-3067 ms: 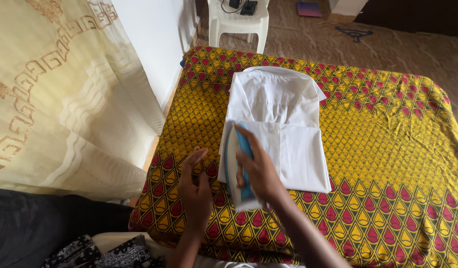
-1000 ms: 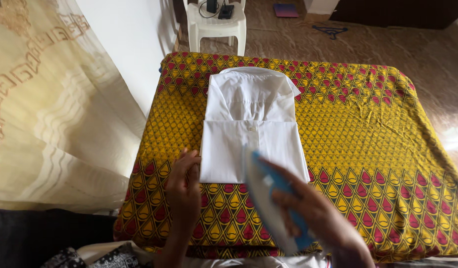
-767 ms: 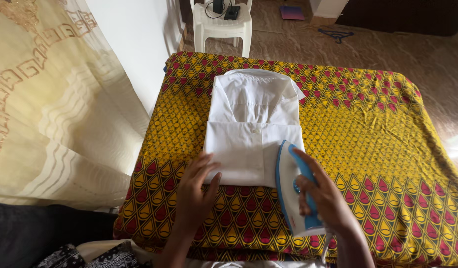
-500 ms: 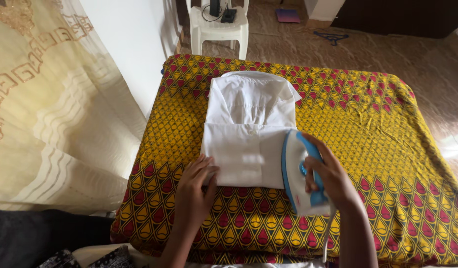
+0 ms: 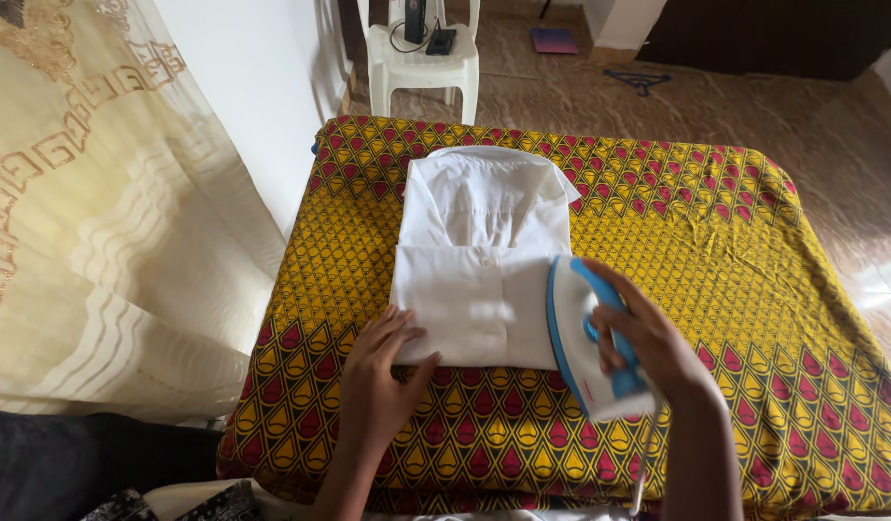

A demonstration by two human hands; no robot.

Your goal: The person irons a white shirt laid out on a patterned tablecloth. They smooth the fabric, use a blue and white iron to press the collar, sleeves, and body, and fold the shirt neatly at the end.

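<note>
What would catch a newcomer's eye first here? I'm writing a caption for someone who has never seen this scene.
First the bright yellow and red patterned cloth covering the whole work surface, with a folded white shirt lying on it left of centre. Next, the right hand gripping a blue and white iron on the shirt's right edge, while the left hand presses flat on its near left corner. A white plastic chair stands beyond.

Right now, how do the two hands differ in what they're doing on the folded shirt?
The left hand lies flat and open, fingers spread on the near left corner of the folded white shirt; the right hand is closed around the handle of the blue and white iron. The left hand touches the shirt directly, the right hand only through the iron, which sits along its right edge. Both are over the yellow patterned cloth.
</note>
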